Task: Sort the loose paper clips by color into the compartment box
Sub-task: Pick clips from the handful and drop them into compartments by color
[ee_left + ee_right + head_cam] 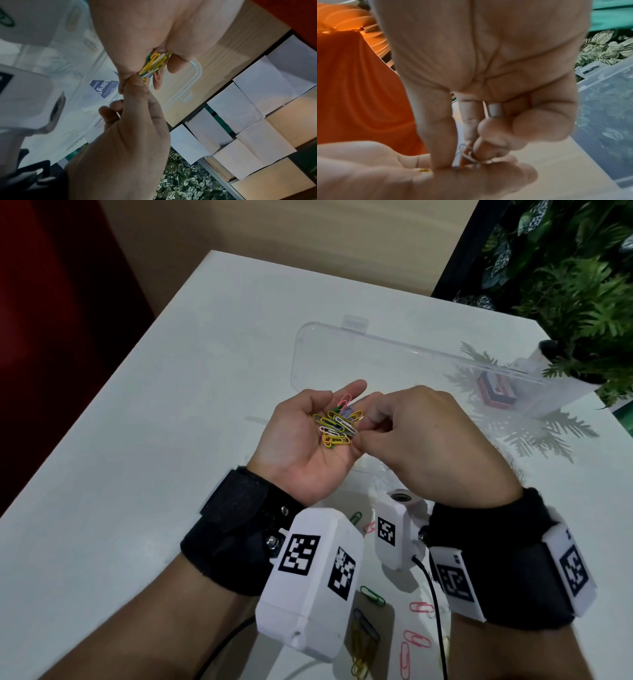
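My left hand lies palm up above the table and carries a small pile of paper clips, mostly yellow and white, with green, pink and purple ones among them. My right hand reaches in from the right. Its thumb and forefinger pinch a white clip at the near edge of the pile. From the left wrist the pile sits against the slightly curved fingers. The clear box's open lid lies flat beyond the hands. The compartments themselves are hidden under my hands.
Loose clips lie on the white table near my wrists: green, pink, yellow and dark blue. A potted plant stands at the far right corner, and a red and black object shows through the lid.
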Motion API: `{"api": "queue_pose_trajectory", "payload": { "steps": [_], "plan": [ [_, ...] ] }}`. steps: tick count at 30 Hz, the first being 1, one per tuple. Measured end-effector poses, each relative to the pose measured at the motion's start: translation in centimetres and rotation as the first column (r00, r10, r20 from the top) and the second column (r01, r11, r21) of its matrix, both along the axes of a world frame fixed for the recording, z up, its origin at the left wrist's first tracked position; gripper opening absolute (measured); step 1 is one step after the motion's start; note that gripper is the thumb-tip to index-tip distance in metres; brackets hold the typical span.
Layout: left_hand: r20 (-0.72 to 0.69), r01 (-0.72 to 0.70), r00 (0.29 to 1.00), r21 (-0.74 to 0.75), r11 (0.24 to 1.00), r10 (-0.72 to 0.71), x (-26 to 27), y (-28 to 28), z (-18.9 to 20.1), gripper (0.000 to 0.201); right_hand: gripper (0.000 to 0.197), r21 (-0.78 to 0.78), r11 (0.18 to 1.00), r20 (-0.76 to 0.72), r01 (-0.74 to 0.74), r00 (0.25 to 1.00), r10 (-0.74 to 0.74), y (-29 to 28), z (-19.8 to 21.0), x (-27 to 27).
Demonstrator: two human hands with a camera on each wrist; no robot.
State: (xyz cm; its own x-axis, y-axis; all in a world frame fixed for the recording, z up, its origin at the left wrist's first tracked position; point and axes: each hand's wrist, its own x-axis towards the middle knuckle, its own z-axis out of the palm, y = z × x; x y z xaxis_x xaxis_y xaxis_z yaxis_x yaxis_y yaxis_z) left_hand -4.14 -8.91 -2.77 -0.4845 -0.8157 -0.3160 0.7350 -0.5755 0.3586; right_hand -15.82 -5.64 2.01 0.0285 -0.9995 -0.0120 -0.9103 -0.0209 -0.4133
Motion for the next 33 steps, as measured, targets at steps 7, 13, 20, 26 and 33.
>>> {"api": "queue_pose_trajectory", "payload": {
  "steps": [7,13,20,26,33],
  "plan": [
    [-0.069,-0.010,0.998,-0.003,1.000,0.010,-0.1,0.0,0.0,0.043,0.013,-0.069,0.997,0.030,0.040,0.999,-0.038,-0.2,-0.1,-0.7],
    [-0.134,-0.021,0.991,0.027,0.999,0.025,-0.3,-0.2,-0.2,0.041,0.009,-0.196,0.975,0.045,0.106,0.994,-0.099,-0.3,0.1,-1.5],
    [-0.118,-0.006,0.993,-0.028,1.000,0.003,-0.3,-0.2,-0.1,0.043,0.005,-0.300,0.949,0.084,0.098,0.994,-0.076,-0.6,-0.4,-0.7],
    [-0.122,0.045,0.991,-0.065,0.997,-0.053,-0.2,-0.1,-0.3,0.039,0.012,-0.331,0.943,0.000,-0.017,1.000,0.018,-1.1,-1.6,0.0],
    [-0.115,0.041,0.992,-0.037,0.998,-0.046,0.0,-0.2,-0.2,0.032,0.015,-0.216,0.971,-0.101,-0.098,0.992,0.077,-1.1,-1.0,-0.2]
  ]
}}
